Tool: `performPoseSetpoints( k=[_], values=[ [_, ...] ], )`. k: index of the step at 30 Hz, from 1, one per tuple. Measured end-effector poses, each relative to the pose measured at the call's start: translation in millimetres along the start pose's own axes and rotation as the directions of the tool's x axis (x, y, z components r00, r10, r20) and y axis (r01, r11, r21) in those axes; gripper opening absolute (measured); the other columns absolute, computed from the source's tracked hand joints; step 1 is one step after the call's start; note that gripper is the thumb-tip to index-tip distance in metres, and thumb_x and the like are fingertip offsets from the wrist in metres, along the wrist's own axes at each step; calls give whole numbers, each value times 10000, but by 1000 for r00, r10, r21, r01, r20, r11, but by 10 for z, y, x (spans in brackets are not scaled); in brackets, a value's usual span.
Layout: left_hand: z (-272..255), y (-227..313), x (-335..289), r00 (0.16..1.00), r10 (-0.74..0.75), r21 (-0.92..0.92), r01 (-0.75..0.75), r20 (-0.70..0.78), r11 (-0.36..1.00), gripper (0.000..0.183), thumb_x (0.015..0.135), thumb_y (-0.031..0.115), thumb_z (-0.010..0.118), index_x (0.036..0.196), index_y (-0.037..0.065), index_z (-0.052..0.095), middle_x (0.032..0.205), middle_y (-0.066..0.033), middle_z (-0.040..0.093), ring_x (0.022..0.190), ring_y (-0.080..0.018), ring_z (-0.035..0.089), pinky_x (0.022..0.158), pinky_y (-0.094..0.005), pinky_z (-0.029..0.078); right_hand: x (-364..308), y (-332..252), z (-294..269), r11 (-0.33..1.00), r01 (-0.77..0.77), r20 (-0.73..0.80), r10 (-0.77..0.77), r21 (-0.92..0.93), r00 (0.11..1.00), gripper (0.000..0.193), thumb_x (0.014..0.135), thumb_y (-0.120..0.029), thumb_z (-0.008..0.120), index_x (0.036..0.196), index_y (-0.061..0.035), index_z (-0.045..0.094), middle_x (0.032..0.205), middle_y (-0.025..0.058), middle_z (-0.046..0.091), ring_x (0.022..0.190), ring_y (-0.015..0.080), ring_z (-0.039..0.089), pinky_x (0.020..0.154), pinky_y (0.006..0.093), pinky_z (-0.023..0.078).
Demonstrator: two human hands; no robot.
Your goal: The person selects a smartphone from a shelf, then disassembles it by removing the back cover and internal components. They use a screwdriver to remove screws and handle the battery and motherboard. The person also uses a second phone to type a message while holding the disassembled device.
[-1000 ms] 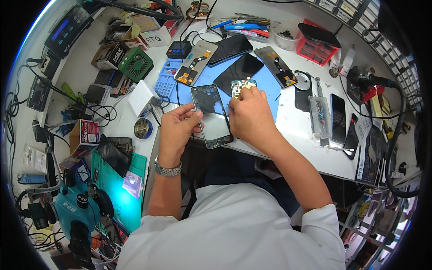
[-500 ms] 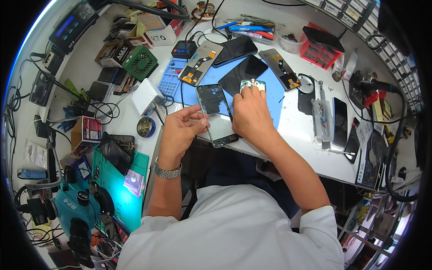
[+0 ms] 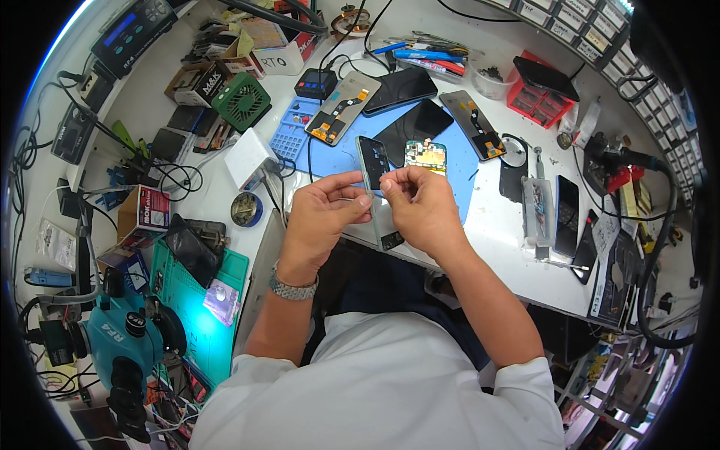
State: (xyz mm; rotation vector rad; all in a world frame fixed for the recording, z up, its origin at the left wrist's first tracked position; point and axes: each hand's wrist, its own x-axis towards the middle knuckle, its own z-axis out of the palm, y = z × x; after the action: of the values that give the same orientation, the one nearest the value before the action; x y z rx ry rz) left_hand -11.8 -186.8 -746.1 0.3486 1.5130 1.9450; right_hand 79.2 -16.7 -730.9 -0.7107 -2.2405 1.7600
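Note:
Between my hands an empty phone frame (image 3: 373, 159) stands tilted on its side, its narrow edge toward me. My left hand (image 3: 324, 217) grips its left edge between thumb and fingers. On the other side, my right hand (image 3: 426, 211) pinches at the frame's right edge; any small part under those fingertips is hidden. Just beyond the right hand, a phone circuit board (image 3: 427, 155) lies on the blue mat (image 3: 463, 176). Dark phones (image 3: 415, 129) and a detached screen with its back up (image 3: 343, 109) lie behind the frame.
Another screen (image 3: 474, 124) lies right of the mat. Farther right are a clear tray (image 3: 537, 214), a phone (image 3: 567, 214) and red drawers (image 3: 536, 94). At left stand a white box-shaped device (image 3: 247, 159), a round tin (image 3: 246, 209), a green mat (image 3: 196, 330) and a microscope (image 3: 127, 341).
My right hand has left the circuit board and come down to the phone frame. The frame has turned from showing its open face to nearly edge-on.

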Motion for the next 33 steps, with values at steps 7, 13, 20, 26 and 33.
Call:
performPoseSetpoints(
  k=[7,13,20,26,33],
  values=[
    [129,2,18,1000,-7,23,7,29,1000,490,962,20,845,1403,-97,666,1120,-126,775,953,-164,786,836,-301,689,-25,15,-33,891,-250,106,227,379,968,204,1031,-154,782,1110,34,783,842,18,718,653,63,567,582,249,442],
    [183,3,25,998,29,54,-32,52,998,484,962,14,842,1404,-91,677,1118,-120,771,923,-163,790,831,-292,686,-3,0,-206,718,-420,254,334,555,908,173,980,-123,803,1051,32,777,746,-23,615,571,50,444,512,265,331],
    [223,-6,33,997,48,68,-51,52,996,463,961,8,840,1390,-87,696,1107,-111,768,918,-169,795,811,-282,682,-3,-9,-246,598,-477,307,369,644,877,126,964,-114,812,966,-26,722,736,-39,538,570,56,394,506,271,282],
    [272,21,19,998,58,94,-61,34,994,468,957,-11,835,1395,-90,693,1100,-112,767,893,-175,798,801,-280,685,-22,1,-250,558,-473,313,361,682,878,125,960,-107,813,992,-36,716,808,-7,580,608,60,416,521,267,294],
    [336,34,-9,999,51,173,-51,8,984,466,963,-32,812,1405,-102,681,1094,-110,767,892,-167,797,797,-275,686,-51,-82,-291,615,-449,285,352,648,892,108,961,-110,808,960,-26,740,786,-9,603,604,62,438,518,276,311]
  ],
)
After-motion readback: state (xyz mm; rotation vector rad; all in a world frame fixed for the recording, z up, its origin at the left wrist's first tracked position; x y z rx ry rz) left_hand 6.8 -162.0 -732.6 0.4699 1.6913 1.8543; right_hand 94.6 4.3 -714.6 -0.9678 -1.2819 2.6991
